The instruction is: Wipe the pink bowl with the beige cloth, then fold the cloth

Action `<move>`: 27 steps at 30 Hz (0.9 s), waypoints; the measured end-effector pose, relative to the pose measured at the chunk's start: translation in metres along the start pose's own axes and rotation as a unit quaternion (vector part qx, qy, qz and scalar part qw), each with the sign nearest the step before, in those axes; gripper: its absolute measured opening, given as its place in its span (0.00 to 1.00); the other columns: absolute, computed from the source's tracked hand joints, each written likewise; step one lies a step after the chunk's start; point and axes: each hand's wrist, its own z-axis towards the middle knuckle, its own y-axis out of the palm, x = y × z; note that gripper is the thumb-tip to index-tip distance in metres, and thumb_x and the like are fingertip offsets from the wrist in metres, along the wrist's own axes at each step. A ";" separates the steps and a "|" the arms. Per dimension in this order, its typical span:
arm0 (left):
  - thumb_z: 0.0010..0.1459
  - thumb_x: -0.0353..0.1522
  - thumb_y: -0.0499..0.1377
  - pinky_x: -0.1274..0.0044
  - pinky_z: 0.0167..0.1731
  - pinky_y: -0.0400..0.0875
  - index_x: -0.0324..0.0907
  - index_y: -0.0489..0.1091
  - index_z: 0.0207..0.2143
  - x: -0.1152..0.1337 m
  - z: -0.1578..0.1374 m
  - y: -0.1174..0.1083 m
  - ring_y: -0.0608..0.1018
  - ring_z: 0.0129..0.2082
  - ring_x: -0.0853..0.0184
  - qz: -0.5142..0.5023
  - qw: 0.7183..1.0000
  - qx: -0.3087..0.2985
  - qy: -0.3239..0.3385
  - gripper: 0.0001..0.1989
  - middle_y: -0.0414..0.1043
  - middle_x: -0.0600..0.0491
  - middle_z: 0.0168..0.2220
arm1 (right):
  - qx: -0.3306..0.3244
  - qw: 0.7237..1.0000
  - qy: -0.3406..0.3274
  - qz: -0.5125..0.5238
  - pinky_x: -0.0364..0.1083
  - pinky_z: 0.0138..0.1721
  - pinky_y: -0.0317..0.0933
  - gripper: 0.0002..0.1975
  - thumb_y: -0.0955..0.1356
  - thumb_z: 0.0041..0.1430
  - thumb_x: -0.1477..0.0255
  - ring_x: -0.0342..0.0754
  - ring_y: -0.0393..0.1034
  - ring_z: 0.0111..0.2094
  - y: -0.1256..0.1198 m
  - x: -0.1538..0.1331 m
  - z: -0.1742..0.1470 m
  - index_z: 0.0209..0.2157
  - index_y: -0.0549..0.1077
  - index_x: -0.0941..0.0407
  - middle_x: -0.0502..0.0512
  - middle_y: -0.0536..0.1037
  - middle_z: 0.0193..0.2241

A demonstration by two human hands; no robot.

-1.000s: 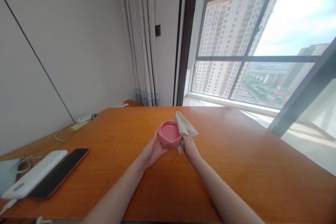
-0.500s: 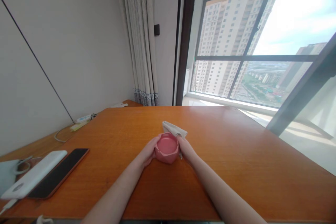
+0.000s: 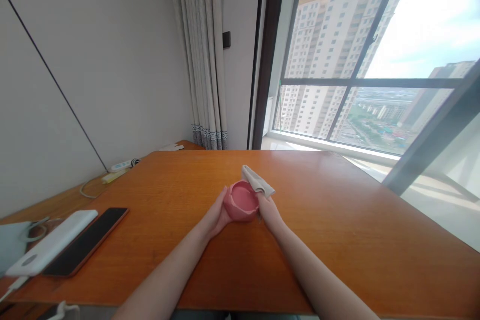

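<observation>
A pink faceted bowl (image 3: 243,210) is held over the middle of the wooden table, tilted slightly so that its hollow inside shows. Around its left side curls my left hand (image 3: 218,215), with the thumb near the rim. My right hand (image 3: 268,210) holds a whitish cloth (image 3: 257,181) against the bowl's right side. The cloth sticks out past the far right rim. Most of the right fingers are hidden behind the bowl and cloth.
The wooden table (image 3: 180,180) stretches out ahead. At its left lie a black phone (image 3: 88,242), a white power bank (image 3: 54,242) with a cable, and a power strip (image 3: 122,166). A grey curtain (image 3: 202,60) hangs behind; a window (image 3: 348,80) stands at the right.
The bowl has moved slightly up and to the right and tilted, both hands going along with it. The cloth has shifted right with my right hand.
</observation>
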 end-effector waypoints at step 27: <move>0.56 0.45 0.54 0.70 0.40 0.71 0.42 0.65 0.52 0.003 0.002 -0.006 0.73 0.48 0.57 0.098 0.995 0.032 -0.013 0.24 0.70 0.45 0.50 | -0.049 0.997 0.053 0.039 0.54 0.58 0.51 0.21 0.67 0.51 0.61 0.54 0.63 0.54 -0.003 -0.009 0.002 0.47 0.72 0.52 0.54 0.75 0.47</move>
